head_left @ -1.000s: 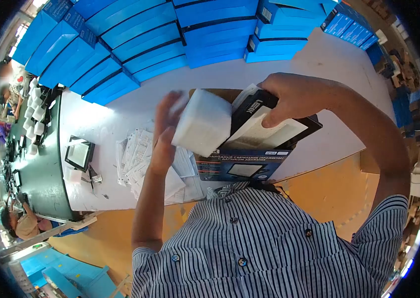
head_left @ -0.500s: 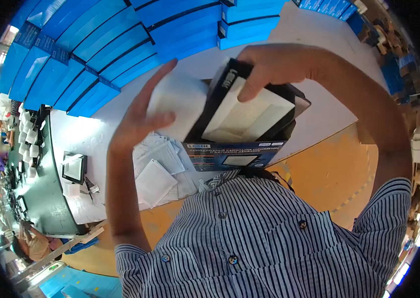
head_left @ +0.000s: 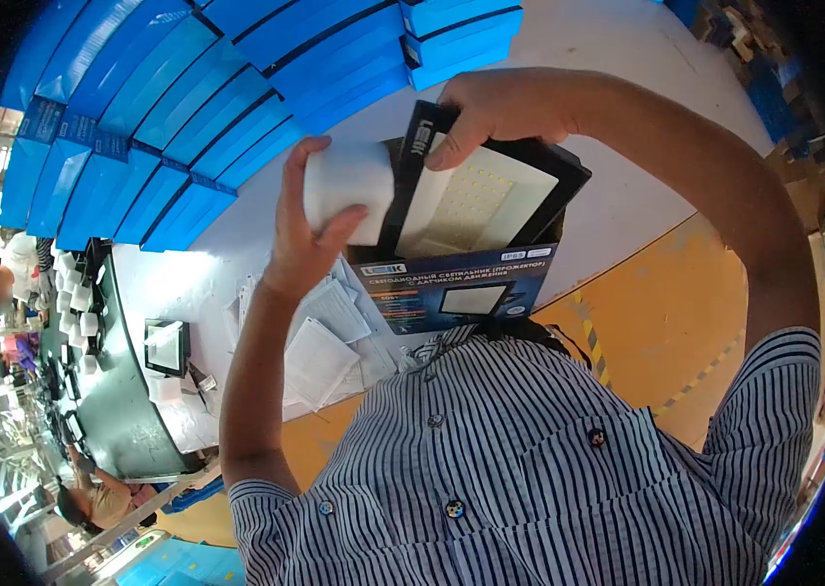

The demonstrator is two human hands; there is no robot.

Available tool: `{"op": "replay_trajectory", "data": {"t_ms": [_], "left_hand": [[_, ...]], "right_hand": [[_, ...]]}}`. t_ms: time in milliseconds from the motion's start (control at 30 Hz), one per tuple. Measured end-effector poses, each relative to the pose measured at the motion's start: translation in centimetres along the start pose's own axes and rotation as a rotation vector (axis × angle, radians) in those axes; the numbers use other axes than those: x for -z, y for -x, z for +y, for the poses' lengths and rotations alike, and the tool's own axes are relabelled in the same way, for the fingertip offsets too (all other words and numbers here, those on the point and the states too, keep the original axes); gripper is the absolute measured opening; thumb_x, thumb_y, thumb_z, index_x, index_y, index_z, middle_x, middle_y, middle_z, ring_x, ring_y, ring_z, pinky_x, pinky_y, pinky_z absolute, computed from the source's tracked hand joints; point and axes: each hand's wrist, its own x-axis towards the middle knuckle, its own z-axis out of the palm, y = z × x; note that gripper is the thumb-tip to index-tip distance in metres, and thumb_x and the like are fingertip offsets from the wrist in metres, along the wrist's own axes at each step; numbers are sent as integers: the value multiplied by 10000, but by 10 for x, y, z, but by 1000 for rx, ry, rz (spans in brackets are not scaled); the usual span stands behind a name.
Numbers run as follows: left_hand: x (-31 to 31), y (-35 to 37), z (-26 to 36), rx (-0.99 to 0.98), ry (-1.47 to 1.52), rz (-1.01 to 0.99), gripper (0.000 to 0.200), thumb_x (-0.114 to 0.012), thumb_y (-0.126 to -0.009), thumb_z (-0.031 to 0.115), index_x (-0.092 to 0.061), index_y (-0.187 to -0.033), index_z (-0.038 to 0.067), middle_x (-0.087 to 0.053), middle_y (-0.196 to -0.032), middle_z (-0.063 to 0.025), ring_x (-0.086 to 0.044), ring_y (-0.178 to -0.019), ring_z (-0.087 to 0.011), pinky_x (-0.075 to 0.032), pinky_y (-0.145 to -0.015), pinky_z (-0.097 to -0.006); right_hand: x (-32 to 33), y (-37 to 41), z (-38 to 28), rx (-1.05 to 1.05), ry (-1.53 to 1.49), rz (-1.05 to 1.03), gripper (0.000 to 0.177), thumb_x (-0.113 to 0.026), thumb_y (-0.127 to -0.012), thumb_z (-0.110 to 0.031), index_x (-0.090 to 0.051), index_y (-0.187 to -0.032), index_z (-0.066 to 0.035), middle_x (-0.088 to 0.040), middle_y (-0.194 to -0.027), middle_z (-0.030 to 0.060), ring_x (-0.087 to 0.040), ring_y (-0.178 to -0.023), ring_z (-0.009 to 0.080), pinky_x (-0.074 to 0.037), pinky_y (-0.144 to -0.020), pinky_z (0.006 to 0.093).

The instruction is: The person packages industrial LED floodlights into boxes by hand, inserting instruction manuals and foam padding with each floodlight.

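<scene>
A floodlight [head_left: 476,200] with a black frame and a pale panel of small LEDs stands tilted, partly inside a printed cardboard box [head_left: 403,293]. My right hand [head_left: 495,112] grips the floodlight's upper frame, thumb over its front face. At the left side of the lamp, my left hand [head_left: 310,225] is wrapped round a white rounded block [head_left: 346,184], fingers on the far side and thumb on the near one. The floodlight's lower end is hidden by the box's front wall, which faces my shirt.
Blue boxes [head_left: 227,88] are stacked along the back of the white table [head_left: 618,146]. White leaflets [head_left: 320,356] lie left of the box, and another floodlight [head_left: 166,347] farther left. Beyond is a dark conveyor [head_left: 124,410] with white blocks; a person [head_left: 90,493] works beside it.
The floodlight has shifted slightly left in view, and its LED panel shows more clearly. My left hand's fingers have closed round the white block.
</scene>
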Motion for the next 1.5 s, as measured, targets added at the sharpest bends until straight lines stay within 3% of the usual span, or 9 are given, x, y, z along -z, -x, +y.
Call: {"op": "replay_trajectory", "data": {"t_ms": [100, 200, 300, 433, 600, 967, 1100, 1267, 1500], "left_hand": [[-1, 6, -4, -195, -258, 21, 802, -728, -625, 82, -272, -1282, 41, -454, -1148, -163, -482, -1030, -282, -397, -876, -362], [1, 5, 15, 64, 67, -7, 961, -761, -597, 107, -159, -1344, 52, -457, -1150, -156, -461, -1083, -285, -383, -904, -373], [-8, 20, -9, 2, 325, 43, 1093, -779, -588, 126, -28, -1379, 66, -437, -1204, -157, -419, -1152, -267, -368, -932, -371], [-26, 49, -43, 381, 391, -31, 884, -634, -744, 38, -33, -1392, 65, -307, -1346, -150, -363, -1203, -220, -319, -976, -346], [-44, 53, -15, 201, 549, 288, 694, -478, -819, 3, -89, -1391, 59, -368, -1302, -129, -385, -1177, -210, -316, -973, -343], [-48, 55, -32, 28, 524, 315, 475, -446, -715, -29, -361, -1176, 51, -458, -1126, -85, -462, -1024, -170, -371, -893, -301], [-42, 56, -39, -27, 544, 191, 456, -513, -714, -12, -357, -1137, 54, -429, -1147, -94, -417, -1072, -191, -323, -940, -333], [-30, 59, -32, 198, 749, 24, 601, -634, -734, 167, -284, -1212, 69, -400, -1166, -107, -399, -1091, -203, -320, -942, -344], [-30, 58, -9, 61, 506, 60, 715, -706, -715, 222, -311, -1284, 47, -432, -1183, -107, -464, -1058, -207, -366, -918, -352]], "right_hand": [[-3, 5, -1, 16, 29, 13, 418, -694, -672, -225, -596, -1010, 0, -614, -889, 129, -592, -747, 214, -503, -659, 343], [-1, 6, -1, 13, 82, 22, 416, -689, -656, -202, -599, -1007, 2, -619, -847, 112, -587, -672, 193, -486, -633, 306], [5, 1, 9, 48, 201, 33, 411, -696, -635, -199, -604, -968, 24, -625, -815, 113, -590, -664, 182, -470, -638, 282], [5, 9, 3, 29, 304, 102, 398, -704, -626, -186, -600, -925, 54, -625, -773, 113, -584, -666, 172, -462, -650, 280], [8, 24, -19, 1, 478, 102, 386, -700, -609, -181, -607, -918, 31, -624, -755, 102, -583, -652, 169, -456, -619, 281], [0, 16, -38, -108, 675, 31, 355, -659, -569, -147, -628, -887, 8, -636, -736, 105, -582, -575, 176, -451, -522, 306], [-1, 15, -45, -125, 645, -100, 409, -642, -587, -85, -606, -967, 61, -628, -866, 207, -626, -701, 262, -490, -647, 365], [2, 10, -42, -132, 646, -102, 408, -644, -582, -87, -613, -964, 53, -634, -862, 197, -624, -695, 260, -487, -640, 365], [6, 8, -36, -113, 741, -91, 406, -646, -542, -123, -630, -916, 34, -638, -800, 175, -616, -644, 235, -485, -595, 350]]}}
